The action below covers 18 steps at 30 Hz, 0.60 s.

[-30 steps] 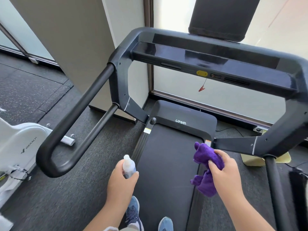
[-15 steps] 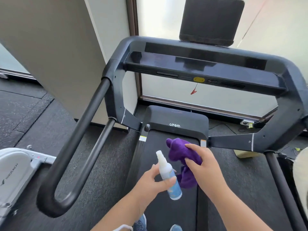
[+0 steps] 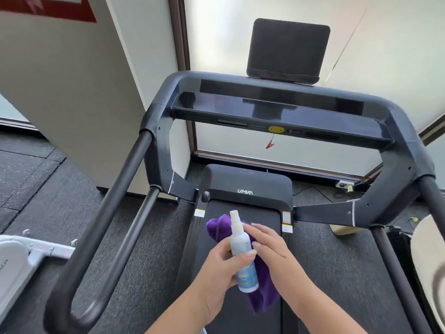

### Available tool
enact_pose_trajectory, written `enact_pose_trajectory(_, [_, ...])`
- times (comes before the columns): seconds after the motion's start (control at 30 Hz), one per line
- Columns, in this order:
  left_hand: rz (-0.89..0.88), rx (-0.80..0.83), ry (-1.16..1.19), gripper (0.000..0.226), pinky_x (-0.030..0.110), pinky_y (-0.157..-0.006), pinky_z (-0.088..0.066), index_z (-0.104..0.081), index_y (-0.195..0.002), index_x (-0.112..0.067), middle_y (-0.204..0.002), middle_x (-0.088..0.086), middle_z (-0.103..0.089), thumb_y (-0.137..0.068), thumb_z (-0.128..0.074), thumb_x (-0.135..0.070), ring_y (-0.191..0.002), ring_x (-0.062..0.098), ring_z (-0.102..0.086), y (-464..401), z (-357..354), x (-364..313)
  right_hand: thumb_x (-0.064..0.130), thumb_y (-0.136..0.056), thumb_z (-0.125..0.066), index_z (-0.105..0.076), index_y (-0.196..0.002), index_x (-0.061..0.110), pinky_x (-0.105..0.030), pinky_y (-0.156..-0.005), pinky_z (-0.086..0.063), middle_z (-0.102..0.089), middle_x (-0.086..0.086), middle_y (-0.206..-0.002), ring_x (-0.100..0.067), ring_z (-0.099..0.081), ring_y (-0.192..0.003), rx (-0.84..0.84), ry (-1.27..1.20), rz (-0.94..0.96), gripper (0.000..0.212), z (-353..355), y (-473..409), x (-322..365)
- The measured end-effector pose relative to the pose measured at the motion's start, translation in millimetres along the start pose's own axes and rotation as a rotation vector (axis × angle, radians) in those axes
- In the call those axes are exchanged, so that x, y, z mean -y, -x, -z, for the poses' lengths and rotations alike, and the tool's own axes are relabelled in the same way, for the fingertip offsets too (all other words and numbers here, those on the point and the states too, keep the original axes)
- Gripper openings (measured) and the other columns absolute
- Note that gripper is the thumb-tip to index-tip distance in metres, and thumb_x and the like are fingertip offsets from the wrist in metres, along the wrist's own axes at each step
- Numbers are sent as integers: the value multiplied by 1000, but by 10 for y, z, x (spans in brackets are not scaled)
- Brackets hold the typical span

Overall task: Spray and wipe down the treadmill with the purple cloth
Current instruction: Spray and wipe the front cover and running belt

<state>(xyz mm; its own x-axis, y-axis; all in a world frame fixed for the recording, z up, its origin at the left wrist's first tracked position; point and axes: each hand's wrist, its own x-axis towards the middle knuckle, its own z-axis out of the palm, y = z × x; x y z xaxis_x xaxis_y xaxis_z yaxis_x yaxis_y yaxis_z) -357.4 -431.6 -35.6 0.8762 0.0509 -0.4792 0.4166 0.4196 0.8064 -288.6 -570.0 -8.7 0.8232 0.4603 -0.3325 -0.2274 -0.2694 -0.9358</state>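
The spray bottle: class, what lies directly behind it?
Behind the spray bottle, held by the left hand, is the purple cloth gripped by the right hand. The cloth's middle is covered.

"UMAY" logo on treadmill (image 3: 248, 182) motor cover

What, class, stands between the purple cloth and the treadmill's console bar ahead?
Nothing visible does. The purple cloth, held in the right hand behind the spray bottle, has open air up to the console bar.

The cloth (image 3: 261, 280) is half hidden behind the bottle (image 3: 242, 254) and right hand (image 3: 272, 247); the white machine (image 3: 14, 268), near left, is cropped.
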Motion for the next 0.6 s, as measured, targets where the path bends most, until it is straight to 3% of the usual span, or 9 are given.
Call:
enact_pose_trajectory(0.07, [-60,-89,-93,33,52,-101,-54,-73,-113,-27,-115,13,-73,-81,-81,-28,-115,34,-67,4,-46,-43,26,-104,-53,-74,-119,54,-19,-115,-32,-46,23,-151,15,-35,-139,-13,-18,9,38,26,-6,85])
enact_pose_trajectory(0.1, [-82,-120,-144,30,49,-100,-56,-74,-111,-30,-110,9,-74,-82,-81,-27,-112,31,-68,6,-78,-59,25,-107,-55,-76,-116,52,-26,-117,-35,-50,25,-149,10,-39,-141,3,-59,10,36,22,-5,147])
enact_pose_trajectory(0.17, [-104,-180,-211,24,42,-92,-60,-74,-107,-32,-102,3,-76,-85,-80,-25,-103,24,-71,12,-150,-85,18,-108,-54,-79,-109,45,-31,-102,-52,-67,18,-134,-3,-60,-127,85,-145,8,37,-25,23,277])
enact_pose_trajectory(0.23, [-111,-230,-228,19,30,-79,-61,-75,-104,-32,-97,-1,-76,-87,-78,-24,-94,16,-73,19,-211,-116,15,-107,-55,-78,-104,40,-30,-84,-59,-77,6,-115,-14,-72,-108,116,-185,15,34,-80,34,359])
enact_pose_trajectory(0.37, [-90,-227,-259,22,17,-71,-54,-72,-107,-33,-96,-5,-76,-89,-77,-21,-91,9,-72,26,-303,-150,19,-104,-62,-78,-100,22,-29,-83,-59,-76,-10,-107,-18,-73,-97,51,-200,-4,17,-58,-15,371])
enact_pose_trajectory(0.5, [-99,-138,-144,28,31,-87,-57,-73,-110,-32,-103,1,-76,-85,-81,-40,-100,16,-71,16,-252,-83,20,-102,-62,-70,-101,-2,-29,-74,-58,-75,-14,-100,-21,-71,-88,87,-343,-14,24,55,-98,377])
enact_pose_trajectory(0.6, [-144,-130,-33,44,43,-96,-51,-74,-99,-22,-102,7,-73,-78,-77,-60,-98,21,-64,38,-149,-46,26,-105,-59,-63,-104,1,-33,-73,-56,-62,-19,-90,-27,-63,-79,165,-569,12,25,185,-174,400])
